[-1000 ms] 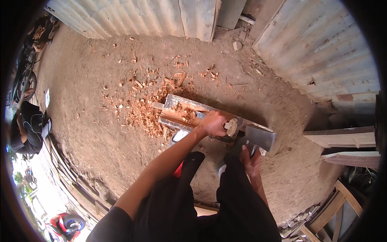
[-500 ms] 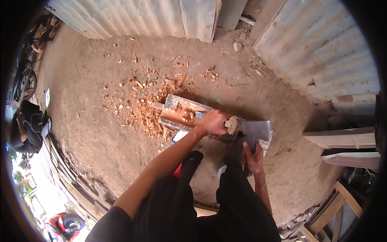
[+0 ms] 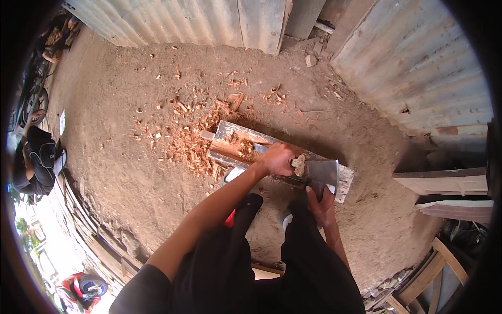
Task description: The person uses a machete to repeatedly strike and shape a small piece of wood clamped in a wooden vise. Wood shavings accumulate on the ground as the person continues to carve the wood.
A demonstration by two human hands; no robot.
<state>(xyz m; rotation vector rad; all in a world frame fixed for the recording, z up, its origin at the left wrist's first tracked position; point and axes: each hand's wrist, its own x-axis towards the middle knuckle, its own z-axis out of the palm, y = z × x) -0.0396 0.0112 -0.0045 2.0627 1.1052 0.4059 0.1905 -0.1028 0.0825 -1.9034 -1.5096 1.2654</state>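
Note:
A chisel is gripped in my left hand (image 3: 277,158), fingers wrapped round it. Its frayed, mushroomed wooden handle end (image 3: 299,164) sticks out to the right, and its metal blade (image 3: 259,148) points left into the hollow of a wooden piece (image 3: 270,139). My right hand (image 3: 320,205) is closed on what looks like a hatchet, whose broad grey metal head (image 3: 322,174) lies right beside the chisel's handle end; whether they touch I cannot tell. Curled shavings (image 3: 243,149) fill part of the hollow. The hatchet's handle is mostly hidden by my right hand.
Wood chips (image 3: 193,152) are scattered over the dirt floor left of the workpiece. Corrugated metal sheets (image 3: 183,23) stand at the far side and right. Wooden planks (image 3: 444,180) lie at the right. Another person (image 3: 39,157) sits at the far left, near a parked motorbike (image 3: 39,104).
My right hand has swung the hatchet head left, closer to the chisel's handle end. My left hand keeps its hold on the chisel. The view has shifted slightly.

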